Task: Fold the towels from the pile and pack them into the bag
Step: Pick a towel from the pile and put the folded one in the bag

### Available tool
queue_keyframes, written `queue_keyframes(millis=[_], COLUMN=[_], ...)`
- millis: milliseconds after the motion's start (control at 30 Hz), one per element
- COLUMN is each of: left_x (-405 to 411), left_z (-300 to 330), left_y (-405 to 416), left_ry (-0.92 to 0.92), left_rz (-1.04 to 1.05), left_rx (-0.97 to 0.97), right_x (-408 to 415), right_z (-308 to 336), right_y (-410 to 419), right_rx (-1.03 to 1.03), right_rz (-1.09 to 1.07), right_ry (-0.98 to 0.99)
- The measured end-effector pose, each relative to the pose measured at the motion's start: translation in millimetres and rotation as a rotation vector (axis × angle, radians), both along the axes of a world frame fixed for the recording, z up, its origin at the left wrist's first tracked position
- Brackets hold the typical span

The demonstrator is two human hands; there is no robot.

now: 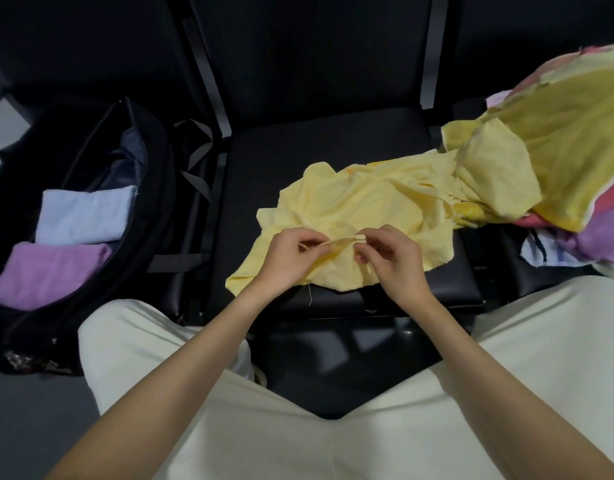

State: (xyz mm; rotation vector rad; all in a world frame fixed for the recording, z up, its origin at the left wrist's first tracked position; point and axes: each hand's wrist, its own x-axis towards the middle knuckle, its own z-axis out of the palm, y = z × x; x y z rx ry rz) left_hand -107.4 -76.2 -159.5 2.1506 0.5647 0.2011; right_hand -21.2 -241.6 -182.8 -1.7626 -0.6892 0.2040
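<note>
The pale yellow towel (354, 216) lies crumpled at centre frame on the black seat (298, 161), 1 edge running right into the pile (568, 140) at the upper right. I see my left hand (285, 258) and right hand (392, 258) close together at its near edge, each grip narrowed to a fingertip pinch on a small ridge of cloth, probably hunting for the hem so it can be spread flat for folding. At the left of the frame the open black bag (149, 161) holds 2 folded towels, a light blue one (84, 216) above a purple one (49, 271), stacked neatly to leave room.
</note>
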Motion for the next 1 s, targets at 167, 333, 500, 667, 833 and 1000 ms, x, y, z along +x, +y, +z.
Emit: queue_keyframes(millis=[167, 333, 500, 667, 833, 1000], left_x=[-42, -72, -77, -67, -56, -39], left_z=[-18, -14, -6, 3, 25, 66], left_y=[39, 58, 62, 68, 65, 55], left_ry=[0.043, 0.038, 0.0, -0.019, -0.04, -0.159], left_rz=[0.145, 0.33, 0.496, 0.775, 0.873, 0.829], left_rx=[0.236, 0.209, 0.205, -0.189, -0.418, -0.96], right_x=[5, 16, 26, 37, 47, 54], right_z=[15, 38, 62, 84, 116, 150], right_y=[5, 6, 8, 10, 9, 11], right_rx=[0.091, 0.166, 0.212, 0.338, 0.53, 0.714], right_rz=[-0.108, -0.201, -0.301, -0.466, -0.637, -0.758], right_ry=[0.125, 0.169, 0.11, 0.15, 0.176, 0.237])
